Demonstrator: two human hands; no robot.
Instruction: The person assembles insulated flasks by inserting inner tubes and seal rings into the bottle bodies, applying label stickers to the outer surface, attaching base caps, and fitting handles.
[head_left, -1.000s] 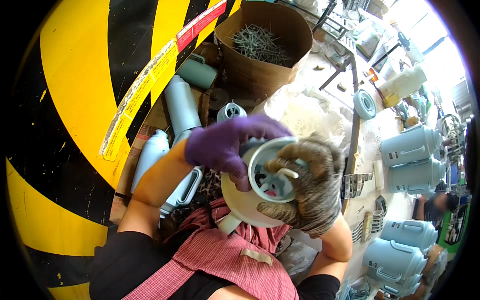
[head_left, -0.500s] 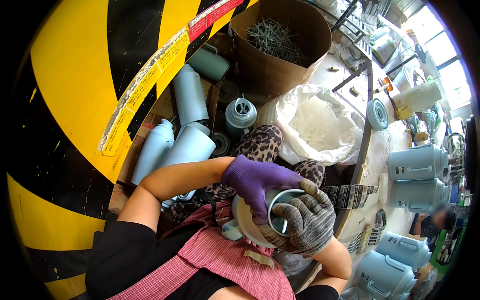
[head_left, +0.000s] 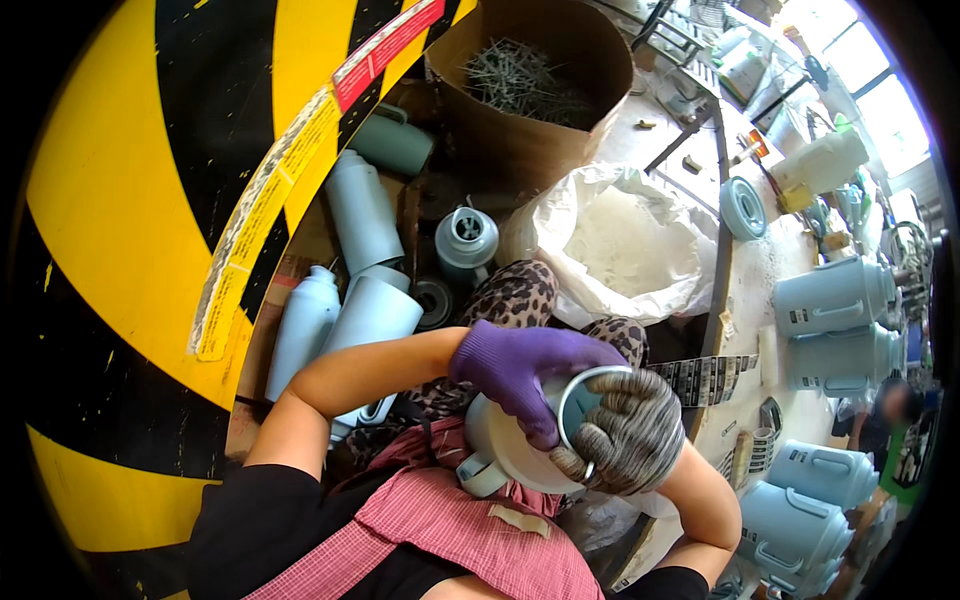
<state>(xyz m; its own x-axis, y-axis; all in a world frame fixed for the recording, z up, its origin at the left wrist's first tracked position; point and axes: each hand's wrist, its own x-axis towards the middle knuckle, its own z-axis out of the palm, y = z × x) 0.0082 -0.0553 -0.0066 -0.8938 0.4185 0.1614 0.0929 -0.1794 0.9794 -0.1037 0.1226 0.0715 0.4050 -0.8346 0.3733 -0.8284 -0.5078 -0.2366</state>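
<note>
Right over the lap, a pale blue vessel [head_left: 512, 452] sits tilted, its mouth facing the grey-gloved right hand [head_left: 638, 432]. From where I stand, the purple-gloved left hand [head_left: 525, 375] is clamped round its upper end; the right hand curls over the rim, though I can't tell what its fingers close on. Beyond the knees stands an open white sack [head_left: 532, 232], beside the bench [head_left: 742, 292] with blue jugs [head_left: 832, 296].

Pale flask [head_left: 517, 458] with 1 light-blue handle [head_left: 484, 477], mouth [head_left: 580, 405] upward
</note>
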